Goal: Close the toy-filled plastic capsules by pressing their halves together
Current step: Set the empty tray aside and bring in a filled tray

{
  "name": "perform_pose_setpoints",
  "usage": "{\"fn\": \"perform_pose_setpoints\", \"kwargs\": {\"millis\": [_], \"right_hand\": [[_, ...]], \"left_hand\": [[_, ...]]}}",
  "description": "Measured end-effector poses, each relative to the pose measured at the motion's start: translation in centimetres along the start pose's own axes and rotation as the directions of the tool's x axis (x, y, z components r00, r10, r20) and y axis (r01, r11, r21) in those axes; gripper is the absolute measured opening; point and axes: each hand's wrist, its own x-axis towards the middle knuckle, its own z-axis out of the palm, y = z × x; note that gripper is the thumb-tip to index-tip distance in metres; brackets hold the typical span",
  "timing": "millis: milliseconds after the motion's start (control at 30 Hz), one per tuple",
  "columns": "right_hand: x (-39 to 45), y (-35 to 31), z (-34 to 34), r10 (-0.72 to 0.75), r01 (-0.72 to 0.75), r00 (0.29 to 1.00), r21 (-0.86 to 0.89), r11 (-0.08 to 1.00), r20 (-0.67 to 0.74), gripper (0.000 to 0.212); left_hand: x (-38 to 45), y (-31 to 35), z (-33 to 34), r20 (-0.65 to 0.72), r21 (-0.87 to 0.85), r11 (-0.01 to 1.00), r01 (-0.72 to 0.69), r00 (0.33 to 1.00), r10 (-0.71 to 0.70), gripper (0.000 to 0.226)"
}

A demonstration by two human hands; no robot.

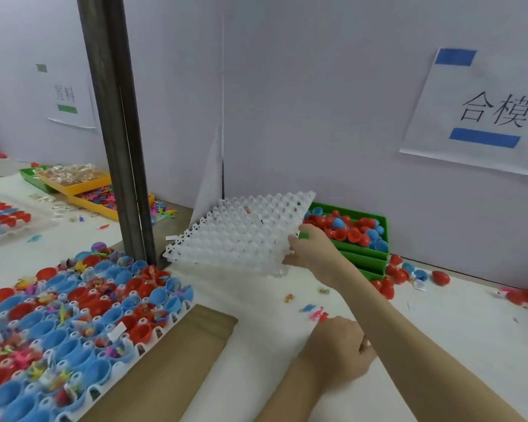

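A white table ran up to a pale partition wall, on which a paper sign with two blue bars hung at the right and a smaller sign with green bars at the left. A dark metal post rose from the table near the middle left, standing between the near work area and the yellow bins of small toys behind it. At the lower left lay the large tray packed with open red and blue capsule halves, many holding little toys, none yet pressed together; it sat partly over a brown cardboard sheet. An empty white egg-style tray was tilted up off the table just right of the post, its far edge near the wall. The right hand gripped that tray's near right corner, fingers curled under and thumb on top. Behind the hand stood a green bin heaped with loose red and blue shells, and more shells had spilled onto the table beside it. The left hand rested knuckles-up on the table under the right forearm, fingers curled; whether it held anything I could not tell. A few tiny loose toys lay scattered just beyond it.
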Motion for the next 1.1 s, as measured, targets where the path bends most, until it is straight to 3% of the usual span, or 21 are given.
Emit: {"fn": "perform_pose_setpoints", "kwargs": {"millis": [67,200,300,367,433,500,600,667,733,833,1100], "right_hand": [[-0.6,0.3,-0.7,-0.104,0.092,0.992,-0.164,0.982,-0.065,0.054],[-3.1,0.4,-3.2,-0.24,0.203,0.957,-0.212,0.956,-0.165,0.031],[-6.0,2.0,-4.0,-0.08,0.09,0.972,0.033,0.995,-0.221,0.022],[-8.8,4.4,-3.1,0.056,-0.036,0.99,0.151,0.988,-0.126,0.021],[-11.5,6.6,-1.0,0.113,-0.121,0.991,0.114,0.986,0.078,0.025],[-12.9,7.7,2.1,0.149,-0.201,0.957,0.199,0.959,0.248,0.027],[-12.6,7.8,6.6,0.197,-0.306,0.933,0.377,0.874,0.3,0.004],[-12.0,7.8,9.2,0.2,-0.271,0.947,0.291,0.918,0.252,0.02],[-11.7,7.7,10.9,0.169,-0.182,0.976,0.084,0.98,0.141,0.021],[-11.8,7.6,11.5,0.07,-0.061,0.996,-0.134,0.989,0.062,0.034],[-13.2,8.6,7.1,0.154,-0.145,0.987,-0.171,0.975,0.038,0.029]], "left_hand": [[-0.2,0.1,-0.5,0.028,-0.045,0.999,-0.005,1.0,0.006,0.032],[0.1,0.2,-0.8,0.148,-0.009,1.0,-0.015,0.989,0.016,0.03],[-1.9,0.2,-2.6,0.26,0.123,0.991,-0.045,0.966,0.011,0.032],[-4.0,-0.6,-4.6,0.268,0.181,0.983,-0.018,0.963,-0.032,0.028],[-6.0,-1.6,-7.2,0.23,0.21,0.978,0.004,0.972,-0.053,0.025],[-7.5,-1.9,-10.0,0.153,0.227,0.974,0.023,0.986,-0.059,0.032],[-7.7,-2.3,-12.5,0.059,0.133,0.991,0.026,0.998,-0.034,0.037],[-7.0,-2.6,-13.2,0.009,0.084,0.996,0.01,1.0,-0.011,0.039],[-6.1,-3.3,-13.2,-0.005,0.082,0.996,0.017,1.0,-0.016,0.041],[-5.0,-4.5,-12.6,0.0,0.092,0.995,0.04,0.999,-0.04,0.042],[-5.3,-6.2,-13.7,-0.009,0.304,0.951,0.048,0.999,-0.048,0.053]]}}
